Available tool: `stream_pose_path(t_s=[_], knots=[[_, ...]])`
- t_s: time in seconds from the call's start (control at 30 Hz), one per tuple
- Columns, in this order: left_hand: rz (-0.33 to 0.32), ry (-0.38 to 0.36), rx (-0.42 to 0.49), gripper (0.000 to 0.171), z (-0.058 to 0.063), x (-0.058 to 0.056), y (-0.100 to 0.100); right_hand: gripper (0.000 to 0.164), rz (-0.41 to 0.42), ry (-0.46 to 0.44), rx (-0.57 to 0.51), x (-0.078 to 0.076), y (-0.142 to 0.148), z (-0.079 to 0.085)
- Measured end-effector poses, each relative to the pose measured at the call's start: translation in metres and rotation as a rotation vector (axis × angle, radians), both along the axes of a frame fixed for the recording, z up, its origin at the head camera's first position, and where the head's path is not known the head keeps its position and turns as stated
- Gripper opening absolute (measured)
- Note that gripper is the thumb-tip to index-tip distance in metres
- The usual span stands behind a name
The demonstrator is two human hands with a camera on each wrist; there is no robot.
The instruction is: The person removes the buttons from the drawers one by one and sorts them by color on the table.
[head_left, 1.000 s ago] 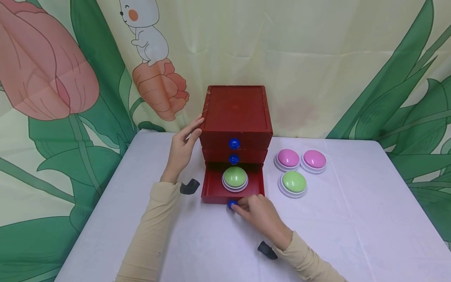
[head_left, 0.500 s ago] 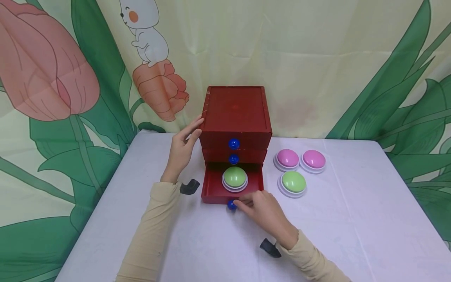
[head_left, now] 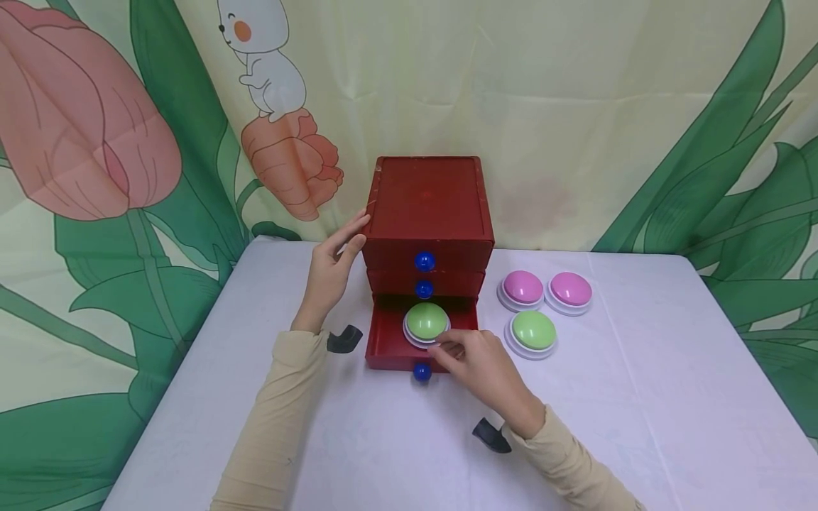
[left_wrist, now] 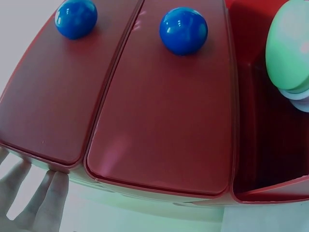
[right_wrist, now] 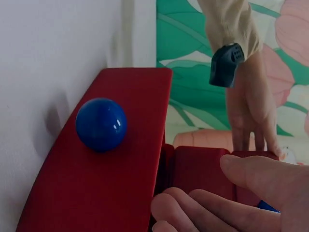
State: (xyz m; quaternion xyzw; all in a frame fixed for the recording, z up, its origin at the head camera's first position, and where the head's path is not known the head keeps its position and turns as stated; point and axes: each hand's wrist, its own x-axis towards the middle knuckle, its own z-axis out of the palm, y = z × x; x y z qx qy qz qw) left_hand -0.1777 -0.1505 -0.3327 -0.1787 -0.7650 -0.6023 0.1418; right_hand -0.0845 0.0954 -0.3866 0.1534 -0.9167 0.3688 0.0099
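Observation:
A red drawer cabinet point(head_left: 428, 199) stands on the table, its bottom drawer point(head_left: 386, 342) pulled out and the upper two closed. In that drawer sits a green-domed push button point(head_left: 424, 319) on a white round base. My left hand point(head_left: 327, 280) rests its straight fingers on the cabinet's left side. My right hand point(head_left: 482, 370) hovers over the drawer's front right corner, fingertips close by the button's base. Thumb and loosely bent fingers are apart in the right wrist view, with nothing between them. The drawer's blue knob point(right_wrist: 101, 124) is free of the hand.
Right of the cabinet lie two pink-domed buttons point(head_left: 522, 287) and another green-domed button point(head_left: 534, 331) on the white tablecloth point(head_left: 639, 397). Blue knobs point(head_left: 424, 261) stick out from the upper drawers. A printed curtain point(head_left: 543, 121) hangs behind the table.
My right hand has let go of the bottom drawer's blue knob and moved up over the drawer's front edge, towards the green button. The left hand and the drawer have stayed put.

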Motion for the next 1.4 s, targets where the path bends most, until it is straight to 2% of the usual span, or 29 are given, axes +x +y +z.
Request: stream_pose_path(t_s=[0.67, 1.1, 1.4], knots=[[0.009, -0.004, -0.013, 0.041, 0.002, 0.001, 0.001, 0.046, -0.006, 0.026, 0.038, -0.021, -0.003, -0.014], [0.008, -0.004, -0.014, 0.041, 0.001, 0.000, 0.001, 0.054, 0.010, 0.040, 0.046, -0.036, -0.011, -0.029], [0.006, -0.010, -0.006, 0.041, 0.001, 0.000, 0.001, 0.060, 0.001, -0.008, 0.086, -0.044, -0.018, -0.033]])
